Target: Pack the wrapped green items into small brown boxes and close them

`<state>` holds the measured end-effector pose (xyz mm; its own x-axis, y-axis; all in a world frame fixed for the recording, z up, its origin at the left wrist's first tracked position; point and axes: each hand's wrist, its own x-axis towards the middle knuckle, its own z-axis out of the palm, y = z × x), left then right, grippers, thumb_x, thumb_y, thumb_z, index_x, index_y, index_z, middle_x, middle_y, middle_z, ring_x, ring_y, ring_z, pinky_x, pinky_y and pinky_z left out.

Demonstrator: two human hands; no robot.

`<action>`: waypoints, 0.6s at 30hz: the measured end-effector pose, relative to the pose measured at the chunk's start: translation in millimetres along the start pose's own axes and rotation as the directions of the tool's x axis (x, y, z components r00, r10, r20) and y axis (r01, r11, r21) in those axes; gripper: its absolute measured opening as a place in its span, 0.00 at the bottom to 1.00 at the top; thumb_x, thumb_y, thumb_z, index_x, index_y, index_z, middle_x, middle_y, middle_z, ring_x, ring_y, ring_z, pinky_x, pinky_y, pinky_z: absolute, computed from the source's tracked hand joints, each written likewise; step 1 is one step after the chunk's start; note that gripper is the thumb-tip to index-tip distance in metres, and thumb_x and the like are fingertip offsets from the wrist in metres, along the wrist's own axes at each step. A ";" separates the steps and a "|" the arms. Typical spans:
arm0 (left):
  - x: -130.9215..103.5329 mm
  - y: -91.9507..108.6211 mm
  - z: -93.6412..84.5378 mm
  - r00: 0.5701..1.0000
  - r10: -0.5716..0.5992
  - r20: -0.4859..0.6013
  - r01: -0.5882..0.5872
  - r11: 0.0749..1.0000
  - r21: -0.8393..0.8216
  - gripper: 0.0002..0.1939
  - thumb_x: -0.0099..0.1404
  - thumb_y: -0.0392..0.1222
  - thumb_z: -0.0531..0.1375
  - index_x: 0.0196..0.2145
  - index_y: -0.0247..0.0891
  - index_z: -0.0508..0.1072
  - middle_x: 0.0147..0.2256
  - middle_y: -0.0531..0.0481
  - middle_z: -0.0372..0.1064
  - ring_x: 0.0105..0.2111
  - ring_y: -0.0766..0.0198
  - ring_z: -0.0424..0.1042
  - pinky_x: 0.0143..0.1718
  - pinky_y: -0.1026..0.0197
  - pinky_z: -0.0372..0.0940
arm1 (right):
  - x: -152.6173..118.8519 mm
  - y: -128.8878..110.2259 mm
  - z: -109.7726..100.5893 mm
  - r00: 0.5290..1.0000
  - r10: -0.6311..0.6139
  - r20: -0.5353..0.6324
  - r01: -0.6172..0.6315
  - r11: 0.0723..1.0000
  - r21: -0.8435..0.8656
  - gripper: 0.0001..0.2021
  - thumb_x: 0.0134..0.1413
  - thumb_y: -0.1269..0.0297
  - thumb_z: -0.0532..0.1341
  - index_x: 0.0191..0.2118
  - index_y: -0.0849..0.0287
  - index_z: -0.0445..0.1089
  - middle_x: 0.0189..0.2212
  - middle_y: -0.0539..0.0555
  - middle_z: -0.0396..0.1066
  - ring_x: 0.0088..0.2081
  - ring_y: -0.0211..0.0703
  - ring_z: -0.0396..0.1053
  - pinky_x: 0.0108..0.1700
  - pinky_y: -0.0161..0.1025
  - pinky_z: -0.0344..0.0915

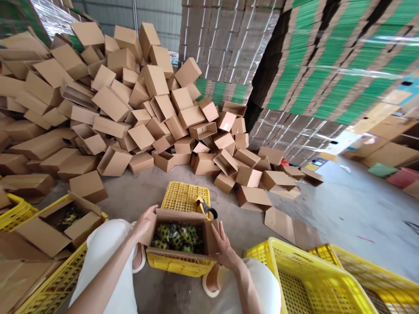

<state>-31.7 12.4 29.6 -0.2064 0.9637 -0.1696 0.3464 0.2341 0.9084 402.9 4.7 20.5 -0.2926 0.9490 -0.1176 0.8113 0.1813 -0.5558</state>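
An open cardboard box rests on an upturned yellow crate between my knees. Inside lie several green, black-spotted items under clear plastic; their exact kind is unclear. My left hand grips the box's left end flap, fingers along its upper edge. At the opposite end, my right hand lies against the right flap with fingers stretched apart. Just behind the box, a yellow and black tape dispenser sits on another yellow crate.
A large heap of open cardboard boxes fills the far floor. Strapped stacks of flat cardboard rise behind. Yellow crates stand at right; at left, another open box sits on a crate. A flattened cardboard piece lies on the floor.
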 end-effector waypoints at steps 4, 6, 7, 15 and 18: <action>6.9 -5.9 6.4 0.994 0.084 0.063 -0.088 0.995 0.053 0.22 0.55 0.35 0.57 0.42 0.41 0.87 0.54 0.46 0.82 0.62 0.49 0.74 0.70 0.48 0.61 | -0.1 -0.5 -3.5 0.998 -0.064 0.016 0.064 0.998 0.007 0.59 0.34 0.60 0.79 0.76 0.52 0.58 0.79 0.68 0.42 0.74 0.71 0.56 0.65 0.54 0.69; 9.0 -8.1 9.7 0.994 0.096 0.055 -0.101 0.990 0.096 0.17 0.58 0.38 0.57 0.37 0.41 0.88 0.55 0.44 0.81 0.62 0.49 0.74 0.71 0.47 0.60 | 2.1 -9.0 -3.4 0.998 -0.051 -0.036 0.050 0.998 -0.040 0.57 0.39 0.55 0.78 0.77 0.50 0.56 0.80 0.65 0.40 0.76 0.71 0.52 0.67 0.56 0.66; 9.7 -8.5 10.8 0.993 0.100 0.058 -0.106 0.988 0.113 0.17 0.59 0.39 0.58 0.36 0.41 0.88 0.56 0.43 0.80 0.61 0.49 0.75 0.71 0.47 0.60 | 3.3 -15.7 -3.2 0.997 -0.029 -0.066 0.023 0.996 -0.085 0.56 0.43 0.54 0.77 0.77 0.47 0.54 0.81 0.62 0.37 0.77 0.71 0.47 0.69 0.58 0.63; 9.2 -3.9 15.1 0.977 0.109 0.180 -0.165 0.929 0.331 0.14 0.66 0.42 0.60 0.36 0.39 0.87 0.60 0.38 0.76 0.65 0.45 0.72 0.69 0.49 0.62 | 4.1 -69.0 -12.0 1.000 0.000 0.006 0.002 0.938 -0.347 0.35 0.52 0.64 0.73 0.66 0.35 0.71 0.82 0.47 0.28 0.80 0.69 0.32 0.75 0.67 0.45; 8.8 -4.6 15.7 0.966 0.111 0.233 -0.208 0.868 0.450 0.19 0.64 0.31 0.60 0.48 0.37 0.86 0.66 0.38 0.71 0.67 0.49 0.69 0.71 0.52 0.58 | 1.9 -75.7 -15.4 1.000 0.018 0.003 -0.016 0.922 -0.386 0.29 0.60 0.61 0.69 0.66 0.36 0.72 0.82 0.48 0.31 0.79 0.66 0.39 0.74 0.64 0.51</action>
<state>-20.7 21.8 18.0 0.0525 0.9870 -0.1521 0.7556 0.0603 0.6522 348.7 -3.3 75.0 -0.2791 0.9514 -0.1299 0.9483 0.2518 -0.1932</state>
